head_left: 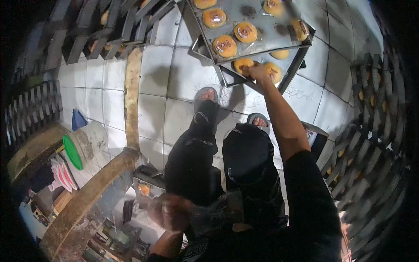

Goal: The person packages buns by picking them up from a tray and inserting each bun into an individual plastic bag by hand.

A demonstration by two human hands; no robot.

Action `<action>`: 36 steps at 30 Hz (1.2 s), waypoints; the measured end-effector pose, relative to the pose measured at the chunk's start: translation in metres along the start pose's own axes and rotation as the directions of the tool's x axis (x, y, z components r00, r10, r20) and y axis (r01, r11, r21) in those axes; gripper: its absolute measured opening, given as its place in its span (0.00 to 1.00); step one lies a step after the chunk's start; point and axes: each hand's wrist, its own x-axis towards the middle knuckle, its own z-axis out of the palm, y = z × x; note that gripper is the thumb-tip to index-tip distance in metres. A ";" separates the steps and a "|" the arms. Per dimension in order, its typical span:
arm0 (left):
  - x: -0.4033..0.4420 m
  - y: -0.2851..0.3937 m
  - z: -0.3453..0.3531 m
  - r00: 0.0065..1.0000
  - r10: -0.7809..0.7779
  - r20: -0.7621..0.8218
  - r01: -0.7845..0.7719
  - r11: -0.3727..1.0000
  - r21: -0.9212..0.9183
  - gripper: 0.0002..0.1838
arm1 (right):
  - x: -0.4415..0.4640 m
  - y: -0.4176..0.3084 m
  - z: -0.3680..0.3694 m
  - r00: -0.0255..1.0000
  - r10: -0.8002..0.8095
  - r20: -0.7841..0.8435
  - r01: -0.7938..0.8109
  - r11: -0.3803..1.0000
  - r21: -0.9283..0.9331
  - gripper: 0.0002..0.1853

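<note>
My right hand (pixel 256 72) reaches to the lower metal tray (pixel 291 75), its fingers closed at the edge of a round golden bun (pixel 242 65). Another bun (pixel 273 72) in clear wrap with a printed mark lies just right of the hand. Above it, the upper tray (pixel 262 49) overlaps the lower one and bears several wrapped buns, such as this bun (pixel 245 32). My left hand (pixel 170 212) is near my lap, smeared by motion and closed. From it a clear plastic bag (pixel 218 210) trails over my dark clothes.
Slatted dark racks with buns inside stand on the right (pixel 366 161) and upper left (pixel 100 35). A white bucket with a green rim (pixel 73 152) lies at the left, by a worn ledge (pixel 91 192). One bun (pixel 143 189) sits in a tray near my left hand. White tiles (pixel 152 109) cover the floor.
</note>
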 end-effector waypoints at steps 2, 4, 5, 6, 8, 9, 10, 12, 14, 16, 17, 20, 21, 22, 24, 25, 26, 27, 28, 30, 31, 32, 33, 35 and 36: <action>0.002 0.009 0.009 0.999 -0.012 -0.041 0.012 1.000 -0.003 0.16 | -0.026 -0.019 -0.024 0.981 0.181 0.067 -0.192 0.891 0.411 0.30; 0.009 0.011 0.013 0.996 -0.050 -0.069 0.056 0.995 0.082 0.11 | -0.054 -0.040 -0.051 0.960 0.279 0.006 -0.254 0.867 0.428 0.24; 0.009 0.016 0.014 0.996 -0.071 -0.045 0.072 0.997 0.017 0.15 | -0.054 -0.008 -0.045 0.971 0.230 -0.067 -0.166 0.848 0.503 0.22; 0.012 0.021 0.019 0.996 -0.088 -0.017 0.087 0.995 -0.051 0.19 | -0.084 -0.052 -0.083 0.972 0.235 0.029 -0.195 0.724 0.662 0.21; 0.015 0.033 0.028 0.991 -0.137 0.002 0.134 0.967 -0.219 0.23 | -0.161 -0.143 -0.158 0.989 0.144 0.021 -0.108 0.631 0.769 0.31; 0.017 0.037 0.029 0.984 -0.179 0.002 0.170 0.934 -0.314 0.23 | -0.187 -0.163 -0.176 0.995 0.062 0.081 -0.101 0.468 0.878 0.38; 0.018 0.042 0.031 0.975 -0.223 0.011 0.209 0.891 -0.403 0.24 | -0.217 -0.193 -0.203 0.982 0.026 0.188 -0.186 0.333 0.924 0.39; 0.021 0.054 0.030 0.975 -0.204 0.087 0.221 0.859 -0.462 0.23 | -0.258 -0.244 -0.245 0.953 -0.162 0.256 -0.234 0.145 0.961 0.38; 0.035 0.049 0.020 0.972 -0.172 0.162 0.236 0.740 -0.630 0.22 | -0.295 -0.297 -0.260 0.950 -0.182 0.253 -0.199 0.273 0.941 0.34; 0.046 0.039 0.014 0.966 -0.217 0.140 0.253 0.691 -0.677 0.21 | -0.353 -0.346 -0.264 0.949 -0.302 0.096 0.134 0.658 0.741 0.26; 0.056 0.026 0.012 0.950 -0.263 0.167 0.301 0.641 -0.706 0.22 | -0.387 -0.367 -0.255 0.906 -0.424 -0.018 0.350 0.723 0.596 0.25; 0.048 0.040 0.031 0.910 -0.328 0.253 0.411 0.641 -0.649 0.23 | -0.431 -0.378 -0.226 0.429 -0.896 -0.117 0.901 0.417 0.117 0.31; 0.046 0.032 0.031 0.886 -0.291 0.360 0.463 0.573 -0.676 0.23 | -0.423 -0.373 -0.220 0.255 -0.960 -0.114 0.963 0.262 -0.054 0.33; 0.034 0.044 0.037 0.865 -0.296 0.405 0.502 0.516 -0.694 0.23 | -0.415 -0.362 -0.211 0.276 -0.944 -0.182 0.951 0.296 -0.092 0.33; -0.009 0.100 0.041 0.905 -0.213 0.369 0.418 0.613 -0.670 0.23 | -0.404 -0.341 -0.197 0.316 -0.895 -0.316 0.914 0.376 -0.150 0.31; -0.013 0.097 0.037 0.897 -0.185 0.401 0.427 0.595 -0.681 0.23 | -0.411 -0.351 -0.205 0.423 -0.864 -0.274 0.903 0.428 0.044 0.27; -0.015 0.092 0.030 0.886 -0.160 0.435 0.442 0.577 -0.687 0.23 | -0.417 -0.364 -0.213 0.349 -0.899 -0.264 0.922 0.379 -0.072 0.27; -0.021 0.086 0.025 0.870 -0.143 0.472 0.464 0.561 -0.686 0.22 | -0.423 -0.379 -0.218 0.284 -0.927 -0.247 0.925 0.332 -0.183 0.26; -0.026 0.082 0.022 0.881 -0.165 0.444 0.455 0.553 -0.698 0.22 | -0.428 -0.390 -0.217 0.215 -0.950 -0.226 0.915 0.276 -0.294 0.25; -0.031 0.077 0.015 0.903 -0.202 0.379 0.426 0.541 -0.725 0.21 | -0.435 -0.404 -0.197 0.343 -0.905 -0.252 0.901 0.393 -0.183 0.25; -0.016 0.055 0.004 0.903 -0.193 0.384 0.423 0.553 -0.718 0.21 | -0.438 -0.405 -0.184 0.379 -0.892 -0.245 0.914 0.402 -0.051 0.25; -0.006 0.038 -0.009 0.893 -0.183 0.412 0.446 0.481 -0.755 0.23 | -0.441 -0.404 -0.173 0.411 -0.880 -0.236 0.911 0.403 0.084 0.25; -0.004 0.041 -0.016 0.919 -0.217 0.328 0.394 0.507 -0.767 0.24 | -0.444 -0.399 -0.169 0.395 -0.907 -0.148 0.919 0.388 0.074 0.25; -0.003 0.054 -0.028 0.938 -0.260 0.231 0.340 0.553 -0.760 0.26 | -0.445 -0.394 -0.174 0.376 -0.916 -0.139 0.926 0.367 0.087 0.23; -0.003 0.063 -0.030 0.940 -0.266 0.215 0.334 0.568 -0.753 0.26 | -0.444 -0.392 -0.178 0.358 -0.926 -0.124 0.933 0.347 0.098 0.22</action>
